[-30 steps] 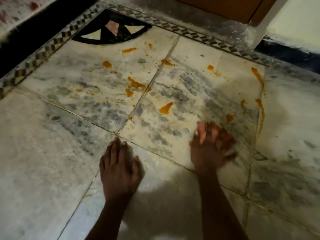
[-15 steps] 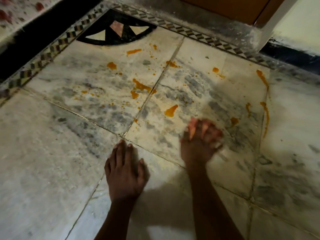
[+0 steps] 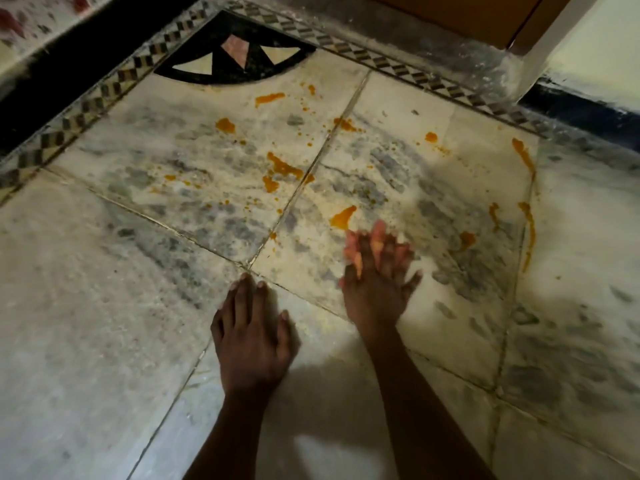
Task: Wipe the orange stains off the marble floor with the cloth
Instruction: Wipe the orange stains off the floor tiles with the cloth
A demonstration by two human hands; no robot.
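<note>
Orange stains spatter the pale grey-veined marble floor [image 3: 104,306]. One blob [image 3: 343,216] lies just beyond my right fingertips, a streak [image 3: 282,166] sits beside the tile joint, and long smears [image 3: 528,230] run along the right joint. My right hand [image 3: 377,275] is motion-blurred, flat on the tile with fingers spread and orange on the fingertips. I can make out no cloth in or under it. My left hand [image 3: 251,341] rests palm down at the corner where the tiles meet, fingers slightly apart, holding nothing.
A black fan-shaped inlay [image 3: 235,60] and a checkered border strip [image 3: 398,64] edge the far side. Behind them are a wooden door [image 3: 450,12] and a white wall corner [image 3: 588,39]. A black band [image 3: 69,74] runs along the left.
My right hand has slid to the left across the tile, closer to the orange blob in front of it. My left hand has stayed planted.
</note>
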